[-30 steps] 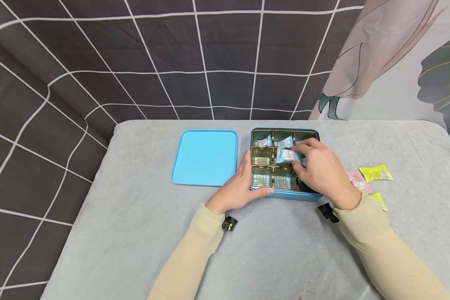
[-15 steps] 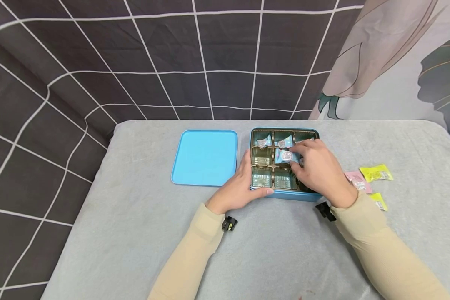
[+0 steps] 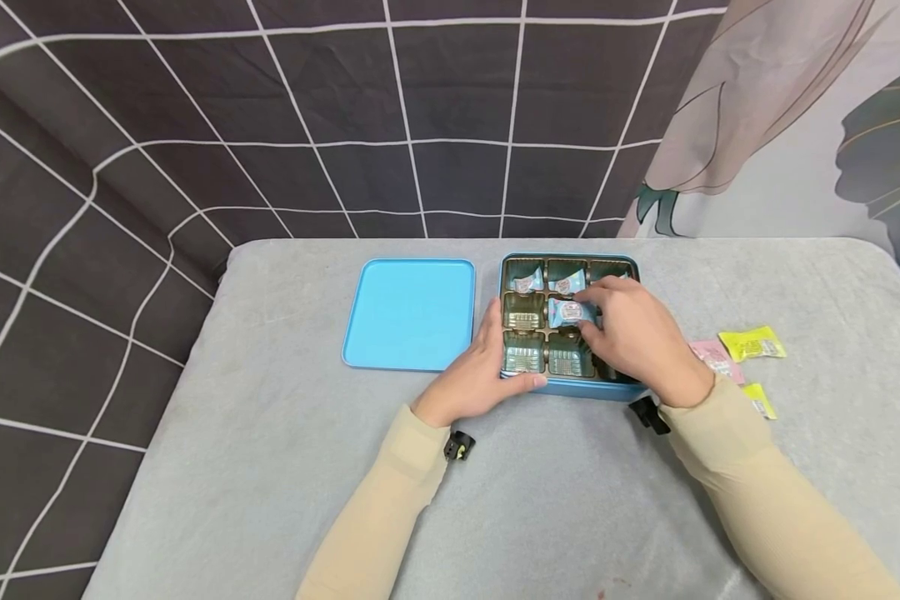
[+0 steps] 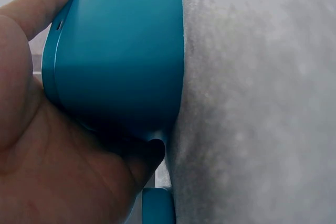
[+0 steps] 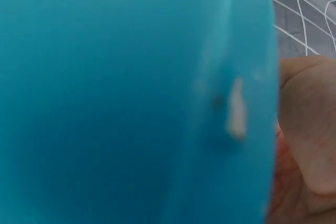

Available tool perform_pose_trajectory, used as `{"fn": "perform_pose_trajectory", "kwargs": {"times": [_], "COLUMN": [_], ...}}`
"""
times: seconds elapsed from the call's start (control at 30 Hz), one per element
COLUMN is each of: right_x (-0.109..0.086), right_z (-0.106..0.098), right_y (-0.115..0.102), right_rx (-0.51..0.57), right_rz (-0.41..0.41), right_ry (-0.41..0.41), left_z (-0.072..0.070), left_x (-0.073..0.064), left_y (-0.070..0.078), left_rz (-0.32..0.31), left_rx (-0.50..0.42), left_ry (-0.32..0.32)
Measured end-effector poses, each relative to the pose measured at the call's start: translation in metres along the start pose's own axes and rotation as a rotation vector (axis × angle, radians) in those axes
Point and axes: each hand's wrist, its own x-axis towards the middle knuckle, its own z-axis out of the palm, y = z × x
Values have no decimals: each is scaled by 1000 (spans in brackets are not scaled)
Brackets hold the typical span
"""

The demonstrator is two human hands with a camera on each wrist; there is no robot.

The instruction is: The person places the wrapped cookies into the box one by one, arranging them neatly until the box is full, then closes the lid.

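Above the centre compartment of the blue tin (image 3: 588, 389), the right hand (image 3: 637, 337) pinches a blue candy (image 3: 570, 312) at its three-o'clock end, thumb against forefinger, which leaves the printed wrapper showing; whether the candy touches the tin cannot be told. At the tin's eight-o'clock corner the left hand (image 3: 480, 367) is spread wide — thumb along the front wall, fingers straight along the left side — probably to brace the tin on the soft grey cloth (image 3: 270, 458) without covering the compartments. Two more candies, a left blue candy (image 3: 528, 282) and a middle blue candy (image 3: 567, 284), sit in the far row, toward ten and twelve o'clock. The lid (image 3: 411, 314) lies flat at nine, presumably there to be out of the right hand's way. Between three and four o'clock a pink candy (image 3: 717, 357), a far yellow candy (image 3: 752, 342) and a near yellow candy (image 3: 759, 402) lie loose — seemingly for easy right-hand reach.
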Motion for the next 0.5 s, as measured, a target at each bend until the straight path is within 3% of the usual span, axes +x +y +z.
{"fn": "perform_pose_trajectory", "kwargs": {"times": [0.5], "right_x": [3], "right_z": [-7], "right_y": [-1], "right_rx": [-8], "right_rz": [32], "right_ry": [-96], "left_z": [-1], "left_x": [-1], "left_y": [2], "left_rz": [-14], "left_rx": [-8], "left_ry": [-9]}}
